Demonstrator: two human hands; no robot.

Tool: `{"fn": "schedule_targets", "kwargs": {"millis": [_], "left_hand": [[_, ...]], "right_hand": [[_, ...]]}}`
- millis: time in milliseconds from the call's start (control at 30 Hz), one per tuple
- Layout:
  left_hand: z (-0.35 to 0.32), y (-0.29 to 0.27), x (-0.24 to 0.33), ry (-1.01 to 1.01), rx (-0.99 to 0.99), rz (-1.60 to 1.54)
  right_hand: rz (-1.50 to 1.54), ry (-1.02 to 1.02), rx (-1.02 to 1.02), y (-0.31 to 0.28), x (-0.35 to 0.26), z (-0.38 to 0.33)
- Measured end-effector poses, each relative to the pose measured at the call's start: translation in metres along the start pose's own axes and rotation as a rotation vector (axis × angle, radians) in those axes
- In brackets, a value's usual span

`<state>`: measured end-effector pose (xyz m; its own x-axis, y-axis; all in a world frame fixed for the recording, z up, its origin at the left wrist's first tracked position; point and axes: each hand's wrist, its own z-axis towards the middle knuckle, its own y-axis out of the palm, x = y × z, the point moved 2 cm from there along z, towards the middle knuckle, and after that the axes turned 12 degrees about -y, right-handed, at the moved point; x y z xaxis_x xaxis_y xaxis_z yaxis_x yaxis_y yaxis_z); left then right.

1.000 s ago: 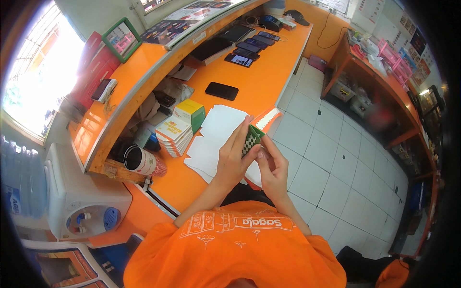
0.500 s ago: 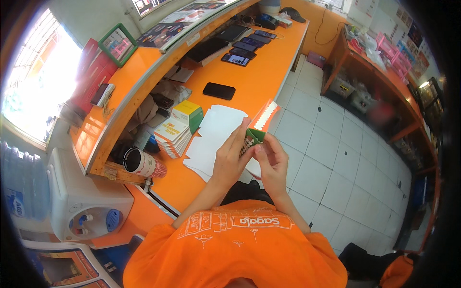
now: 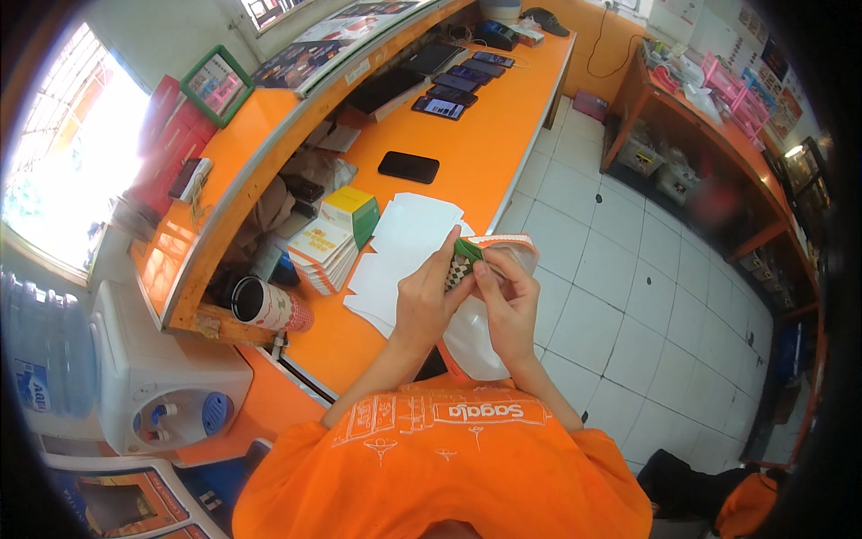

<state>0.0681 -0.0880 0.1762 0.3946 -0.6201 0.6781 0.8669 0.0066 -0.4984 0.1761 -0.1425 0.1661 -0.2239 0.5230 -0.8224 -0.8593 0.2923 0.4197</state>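
Observation:
Both hands hold a partly folded paper food carton (image 3: 478, 337) in front of my chest. Its plain white inner side now faces up, with orange along the edge and a green, checkered part showing between my fingers. My left hand (image 3: 429, 292) is closed on the carton's left side. On the opposite side, my right hand (image 3: 510, 301) pinches it near the green flap, fingers bent. The hands hide much of the carton's middle. White flat carton sheets (image 3: 413, 229) lie on the orange counter just beyond my left hand.
A stack of folded cartons (image 3: 325, 247) stands left of the sheets, by a patterned paper cup stack (image 3: 274, 305). A black phone (image 3: 409, 168) lies farther along the counter (image 3: 485, 135), with several phones (image 3: 458, 83) beyond. A water dispenser (image 3: 171, 368) stands at left; tiled floor (image 3: 620, 296) at right.
The carton has turned in my hands: its orange, zigzag-edged panel has tipped over to the right, and the white inner side has come into view below my hands. Both hands stay closed on it.

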Motion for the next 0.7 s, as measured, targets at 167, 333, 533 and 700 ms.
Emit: {"fn": "schedule_targets", "kwargs": {"millis": [167,333,533,700], "left_hand": [[0.003,-0.004,0.001,-0.002,-0.007,0.02],[0.004,-0.01,0.001,0.027,0.068,0.052],[0.002,-0.009,0.003,0.123,0.111,-0.069],[0.005,-0.015,0.0,-0.047,0.099,-0.188]], "right_hand": [[0.018,0.067,0.028,-0.004,0.001,0.005],[-0.061,-0.035,0.016,-0.006,-0.004,0.01],[-0.013,-0.046,0.089,0.0,-0.005,0.009],[-0.338,-0.253,0.12,-0.002,-0.002,0.01]]}}
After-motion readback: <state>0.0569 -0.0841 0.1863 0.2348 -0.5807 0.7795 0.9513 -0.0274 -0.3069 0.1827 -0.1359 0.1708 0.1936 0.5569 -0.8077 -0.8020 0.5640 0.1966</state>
